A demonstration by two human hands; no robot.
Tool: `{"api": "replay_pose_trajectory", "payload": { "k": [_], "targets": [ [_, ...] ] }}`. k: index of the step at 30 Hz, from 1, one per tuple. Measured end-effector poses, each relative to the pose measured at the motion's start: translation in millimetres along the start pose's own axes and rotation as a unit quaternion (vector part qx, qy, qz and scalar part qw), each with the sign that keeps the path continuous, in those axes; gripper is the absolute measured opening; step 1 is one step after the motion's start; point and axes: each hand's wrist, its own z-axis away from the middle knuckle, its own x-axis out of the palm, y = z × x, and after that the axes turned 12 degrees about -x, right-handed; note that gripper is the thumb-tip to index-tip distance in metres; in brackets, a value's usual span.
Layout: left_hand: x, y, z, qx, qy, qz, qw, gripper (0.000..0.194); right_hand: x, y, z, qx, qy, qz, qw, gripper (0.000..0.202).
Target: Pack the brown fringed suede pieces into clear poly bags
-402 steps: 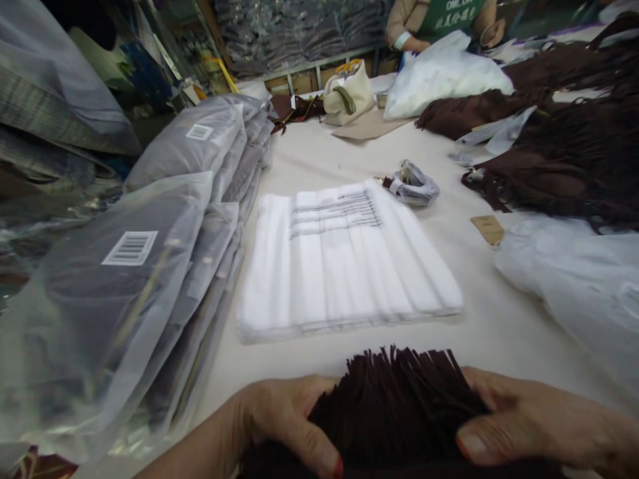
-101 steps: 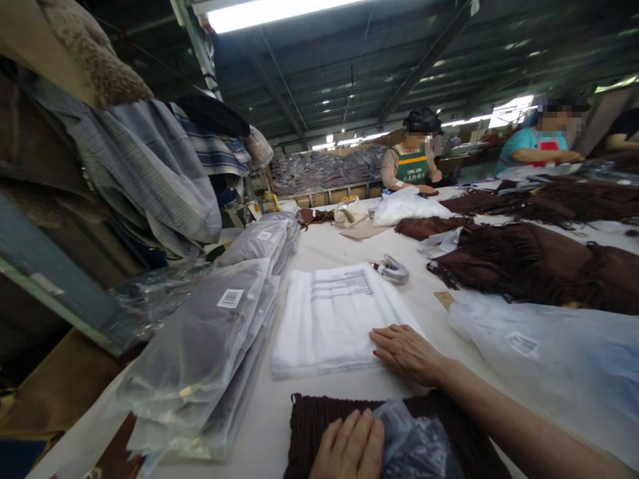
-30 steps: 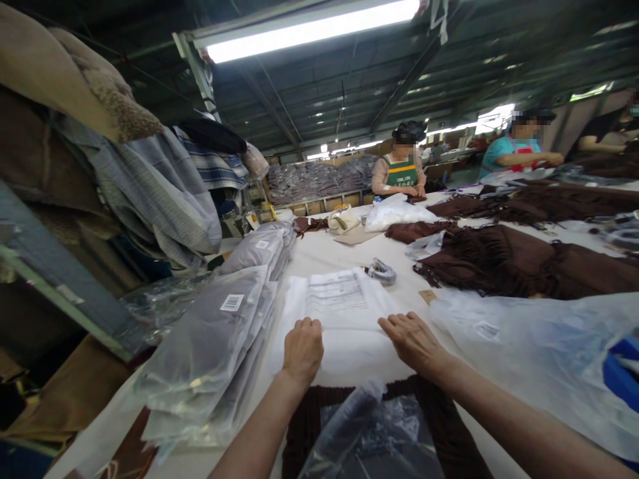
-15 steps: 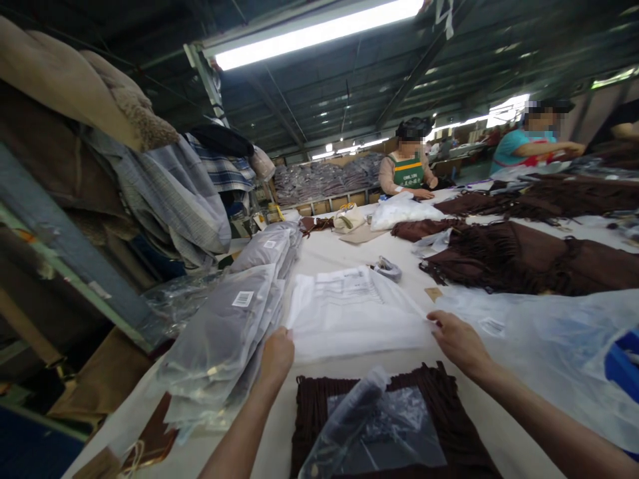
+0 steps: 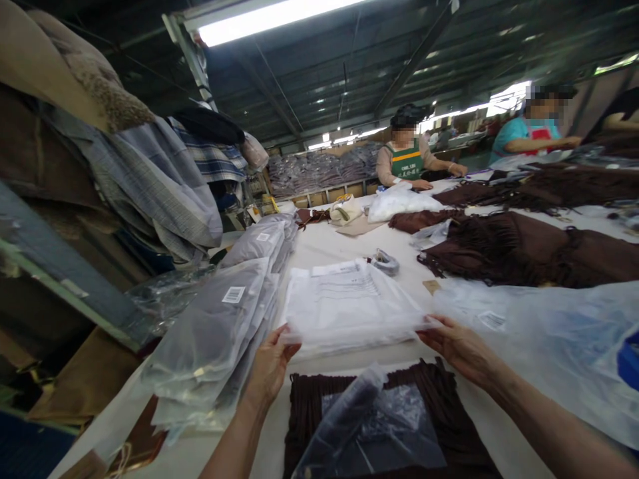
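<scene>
A translucent white plastic bag (image 5: 344, 303) with printed lines lies on a stack of similar bags in front of me. My left hand (image 5: 272, 362) pinches its near left corner, and my right hand (image 5: 456, 346) pinches the near right corner. The bag's near edge stretches between the two hands. Closer to me is a dark brown fringed item (image 5: 304, 426), with a clear plastic packet (image 5: 399, 426) and a rolled clear plastic piece (image 5: 344, 419) lying on it.
Packed grey bags with barcode labels (image 5: 219, 326) are piled at the left. Large clear plastic sheets (image 5: 539, 332) and brown fringed goods (image 5: 539, 249) cover the right side. A grey tape-like coil (image 5: 385, 261) sits behind the bags. Two co-workers stand across the table.
Both hands have turned, showing more of the palm side, and the bag's near edge is slightly raised. The view has shifted a little. A co-worker's arm has stretched to the right.
</scene>
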Motion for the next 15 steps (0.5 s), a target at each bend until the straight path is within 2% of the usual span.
{"api": "replay_pose_trajectory", "payload": {
  "k": [3, 7, 11, 12, 15],
  "targets": [
    [-9.0, -12.9, 7.0, 0.006, -0.006, -0.09, 0.996, 0.04, -0.5, 3.4, 10.8, 0.014, -0.014, 0.024, 1.0, 0.032],
    [-23.5, -28.7, 15.4, 0.012, 0.037, -0.194, 0.98, 0.037, -2.6, 4.9, 28.0, 0.009, -0.024, 0.116, 0.993, 0.036],
    [-31.6, -40.1, 27.8, 0.024, 0.082, -0.309, 0.947, 0.044, -6.7, 5.4, 45.4, -0.028, -0.006, 0.319, 0.947, 0.042],
    [-32.2, -42.0, 31.6, 0.022, 0.088, -0.335, 0.938, 0.046, -7.8, 5.9, 49.3, -0.022, -0.003, 0.349, 0.937, 0.044],
    [-33.8, -45.7, 42.6, -0.011, 0.093, -0.367, 0.925, 0.053, -9.7, 6.7, 60.1, 0.013, 0.004, 0.369, 0.929, 0.046]
  ]
}}
